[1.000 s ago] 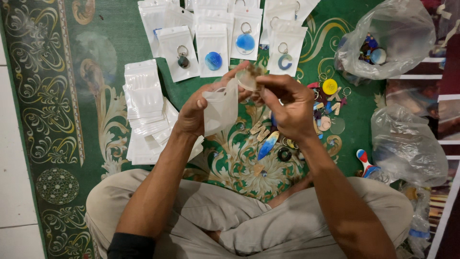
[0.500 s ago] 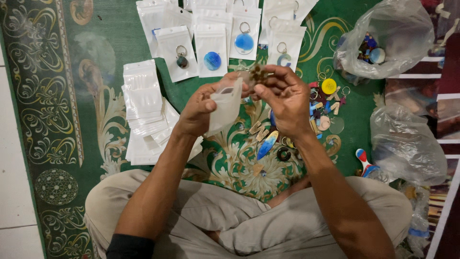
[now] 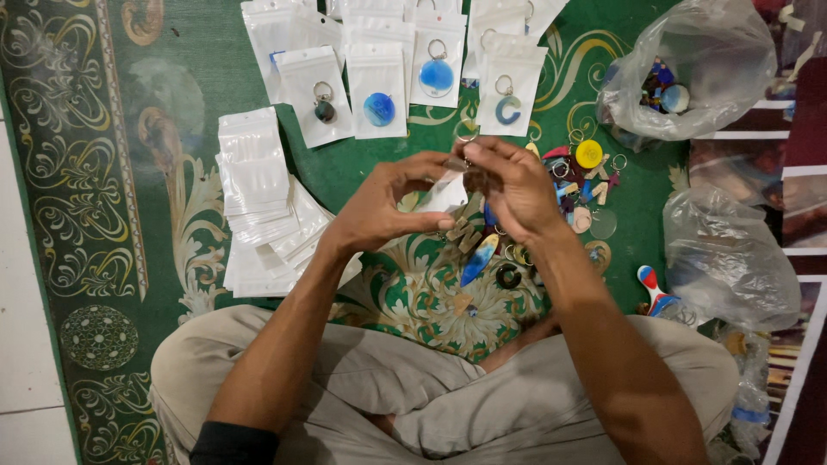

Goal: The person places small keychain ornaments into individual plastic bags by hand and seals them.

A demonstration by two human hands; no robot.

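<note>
A person sits cross-legged on a green patterned carpet [image 3: 129,215], both hands raised together over its floral medallion. The left hand [image 3: 388,207] has its fingers curled and pinched shut on a small clear-fronted white zip pouch [image 3: 444,196], holding it just above the carpet. The right hand [image 3: 517,185], touching the pouch from the other side, closes its fingers on a dark brown keychain charm with a metal ring [image 3: 475,172] at the mouth of the pouch; whether the charm is already partly inside cannot be told.

Relative to the held pouch: just beyond it, farther from the person, lies a row of filled white pouches [image 3: 379,86], each showing a keyring charm, among them blue round ones. To its left sits a fanned stack of empty white zip pouches [image 3: 258,198]. Directly beneath it and to its right is a loose heap of colourful keychains [image 3: 577,189], with a blue oval charm [image 3: 478,258] near the person's knees. Farther right and beyond, a crumpled clear plastic bag holding more charms [image 3: 689,77] rests on the carpet; a second clear plastic bag [image 3: 732,258] lies to the right, nearer the person.
</note>
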